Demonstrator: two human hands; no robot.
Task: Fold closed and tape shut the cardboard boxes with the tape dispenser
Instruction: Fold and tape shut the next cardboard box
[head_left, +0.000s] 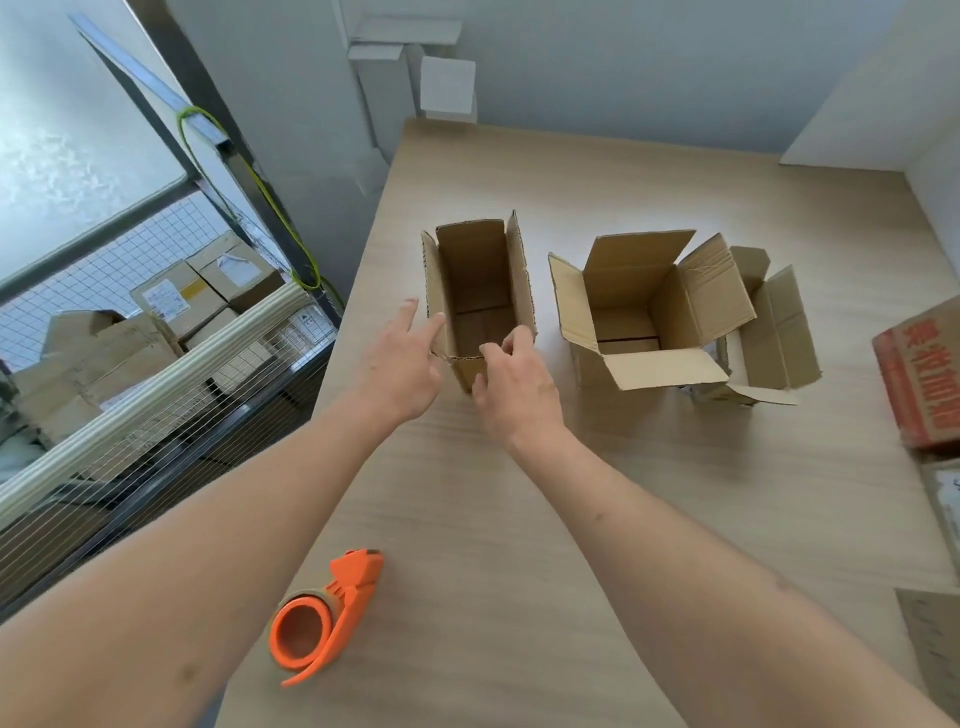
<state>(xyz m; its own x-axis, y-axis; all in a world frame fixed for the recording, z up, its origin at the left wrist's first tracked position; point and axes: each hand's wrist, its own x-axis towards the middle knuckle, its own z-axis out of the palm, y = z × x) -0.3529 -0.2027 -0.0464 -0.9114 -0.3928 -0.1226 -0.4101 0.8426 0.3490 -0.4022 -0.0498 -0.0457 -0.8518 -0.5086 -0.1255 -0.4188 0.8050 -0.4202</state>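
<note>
At far left a wire cage (156, 364) holds stacked cartons (171, 306). On the wooden table (519, 519), near its front-left edge, lies the orange tape dispenser (322, 618), on its side and untouched, well apart from both hands. Further back stand 3 open boxes in a row. The left hand (400, 364) reaches to the left box (480, 301), fingers straight and relaxed, fingertips at the box's left flap, gripping nothing. The right hand (514, 379) is at the same box's near edge, thumb and fingers curled around the short front flap. That box's flaps all stand upright. To the right, the middle box (634, 312) has its flaps splayed outward, and the right box (769, 332) stands just behind it, touching, also open. At the far right edge lies a red printed carton (924, 379).
</note>
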